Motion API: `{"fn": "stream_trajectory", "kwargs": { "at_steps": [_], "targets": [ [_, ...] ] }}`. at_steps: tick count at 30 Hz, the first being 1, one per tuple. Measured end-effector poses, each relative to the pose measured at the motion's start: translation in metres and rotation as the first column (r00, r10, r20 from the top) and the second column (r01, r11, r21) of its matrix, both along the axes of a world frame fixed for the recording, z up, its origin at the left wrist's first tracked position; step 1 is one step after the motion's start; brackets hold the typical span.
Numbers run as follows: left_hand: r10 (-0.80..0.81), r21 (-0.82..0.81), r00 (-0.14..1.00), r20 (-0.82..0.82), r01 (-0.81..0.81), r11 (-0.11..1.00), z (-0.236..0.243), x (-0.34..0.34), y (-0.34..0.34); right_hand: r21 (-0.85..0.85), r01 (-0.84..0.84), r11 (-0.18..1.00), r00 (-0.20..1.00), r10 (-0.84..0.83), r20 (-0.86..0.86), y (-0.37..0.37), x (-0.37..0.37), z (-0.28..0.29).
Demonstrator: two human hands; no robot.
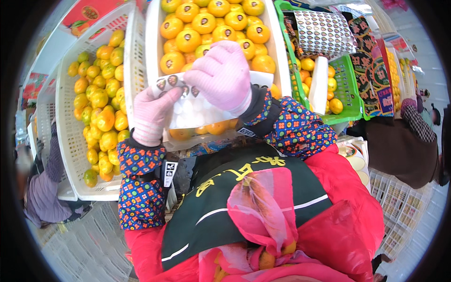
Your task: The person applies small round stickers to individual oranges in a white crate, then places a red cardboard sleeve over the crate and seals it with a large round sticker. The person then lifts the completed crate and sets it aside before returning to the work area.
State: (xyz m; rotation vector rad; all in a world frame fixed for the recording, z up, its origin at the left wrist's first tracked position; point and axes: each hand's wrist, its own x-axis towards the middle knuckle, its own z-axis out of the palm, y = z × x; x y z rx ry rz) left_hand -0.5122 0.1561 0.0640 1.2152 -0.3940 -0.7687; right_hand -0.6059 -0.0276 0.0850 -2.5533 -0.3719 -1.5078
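Note:
A white sheet of stickers (190, 113) lies over the near part of a box of oranges. Its upper left end curls up and bears a row of small dark oval stickers. My left hand (152, 113), in a pink knit glove, pinches that curled end between thumb and fingers. My right hand (224, 77), gloved alike, is bent over the sheet with its fingertips closed at the sticker row. Its fingers partly hide the stickers there. Beyond my hands, oranges (189, 41) fill the white box (154, 42), many with a dark oval sticker on top.
To the left stands a white slatted crate (70, 155) of loose greenish oranges (105, 121). On the right, a green basket (350, 84) holds oranges, a white tube (319, 84) and a roll of stickers (324, 35). Co-workers (40, 195) sit at both sides.

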Motion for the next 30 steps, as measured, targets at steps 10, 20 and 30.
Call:
{"fn": "stream_trajectory", "kwargs": {
  "at_steps": [10, 20, 30],
  "targets": [
    [-0.292, 0.344, 0.949, 0.116, 0.237, 0.908, 0.043, 0.018, 0.033, 0.691, 0.525, 0.496, 0.686, 0.233, -0.689, -0.141, -0.074, -0.009],
    [-0.398, 0.291, 0.917, 0.024, 0.375, 0.88, 0.029, 0.014, 0.028, 0.068, 0.757, 0.65, 0.338, -0.3, -0.892, -0.142, -0.062, -0.039],
    [-0.455, 0.402, 0.89, 0.019, 0.41, 0.819, 0.025, 0.016, 0.027, 0.52, 0.487, 0.702, 0.633, 0.127, -0.764, -0.12, -0.082, -0.021]
  ]
}}
